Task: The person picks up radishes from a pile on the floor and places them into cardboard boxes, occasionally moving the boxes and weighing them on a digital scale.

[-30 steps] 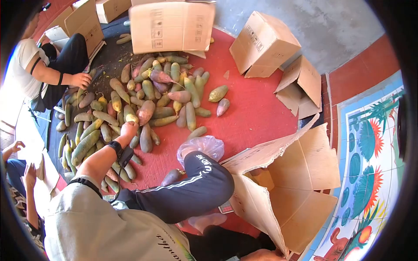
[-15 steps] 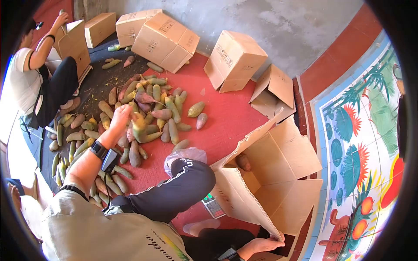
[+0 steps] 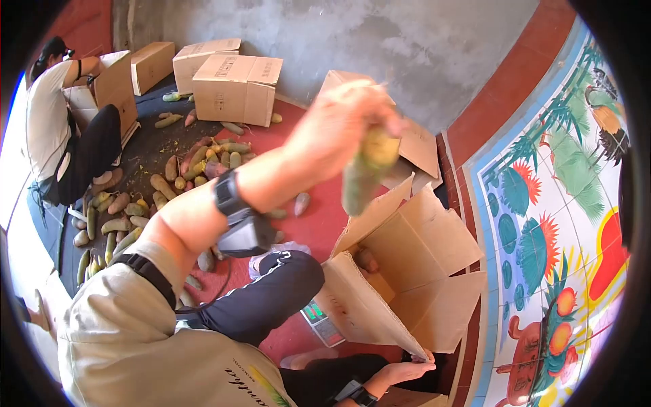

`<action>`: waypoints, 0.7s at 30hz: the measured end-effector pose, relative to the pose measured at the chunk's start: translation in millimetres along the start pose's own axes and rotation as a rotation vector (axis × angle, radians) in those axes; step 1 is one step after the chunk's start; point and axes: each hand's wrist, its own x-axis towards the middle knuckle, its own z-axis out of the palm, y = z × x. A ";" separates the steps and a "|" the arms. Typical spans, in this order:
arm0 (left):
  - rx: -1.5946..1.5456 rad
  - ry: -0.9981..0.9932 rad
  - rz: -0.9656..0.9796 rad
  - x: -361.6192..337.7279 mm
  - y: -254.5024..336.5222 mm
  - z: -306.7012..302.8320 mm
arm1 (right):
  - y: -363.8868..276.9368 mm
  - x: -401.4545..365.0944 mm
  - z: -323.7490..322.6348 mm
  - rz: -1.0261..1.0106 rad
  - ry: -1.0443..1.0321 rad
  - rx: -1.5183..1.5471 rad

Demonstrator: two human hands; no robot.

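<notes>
My left hand (image 3: 352, 112), smeared by motion, is closed on a blurred green radish (image 3: 363, 173) with a yellowish top. It is in the air, up and left of the open cardboard box (image 3: 434, 237). My right hand (image 3: 405, 370) pinches the corner of that box's near flap (image 3: 366, 308). The box lies tilted, its mouth facing me, with a reddish radish (image 3: 366, 260) inside. To the left, a pile of green and reddish radishes (image 3: 163, 184) lies on the floor, partly hidden by my left arm.
A scale with a green display (image 3: 319, 319) stands between my leg and the box. Several cardboard boxes (image 3: 234, 91) stand along the grey wall. Another person (image 3: 61, 122) sits at the left by a box. A painted tile wall (image 3: 542, 237) rises at the right.
My left hand has lifted the radish from above the pile and swung it right, towards the box. My right hand stays on the flap. The other person's arm has lowered into their box.
</notes>
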 end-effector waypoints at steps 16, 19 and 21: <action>0.040 -0.349 -0.159 -6.7 -56.2 134.2 | 5.1 0.6 -7.3 0.049 -0.037 0.014; 0.093 -0.412 -0.236 -4.2 -46.3 131.9 | -2.4 -1.5 -1.4 0.047 0.012 0.047; 0.196 -0.505 -0.229 -6.7 -66.9 131.2 | 8.8 -1.8 -0.4 0.065 0.020 0.123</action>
